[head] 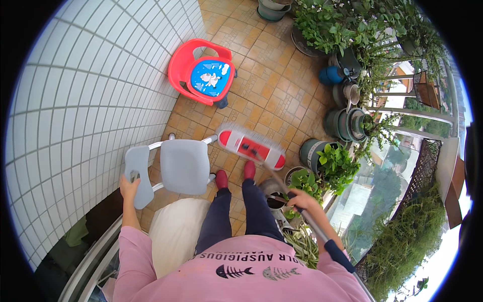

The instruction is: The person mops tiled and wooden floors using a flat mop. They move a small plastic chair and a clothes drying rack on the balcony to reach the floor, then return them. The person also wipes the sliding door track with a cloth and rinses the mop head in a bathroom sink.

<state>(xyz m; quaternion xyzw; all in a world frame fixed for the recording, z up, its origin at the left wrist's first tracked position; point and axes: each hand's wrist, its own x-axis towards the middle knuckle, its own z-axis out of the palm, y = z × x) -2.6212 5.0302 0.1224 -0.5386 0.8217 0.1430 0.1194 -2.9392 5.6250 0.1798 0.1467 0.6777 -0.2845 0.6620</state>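
My left hand (129, 187) grips the backrest of a grey plastic chair (185, 166) with metal legs, its fingers at the handle slot. My right hand (305, 200) is closed around the metal pole of a wide floor brush (252, 148). The brush head is red and white, with pale bristles along its far edge. It lies over the tiled floor just beyond my red shoes, to the right of the grey chair, and looks slightly blurred. Part of the pole runs back past my right arm.
A red child's chair (185, 68) with a blue seat stands by the white tiled wall (94, 87). Potted plants (336, 166), green pots and a blue bottle (332, 75) line the right side below the railing. A cream-coloured rounded thing (175, 230) is beside my left leg.
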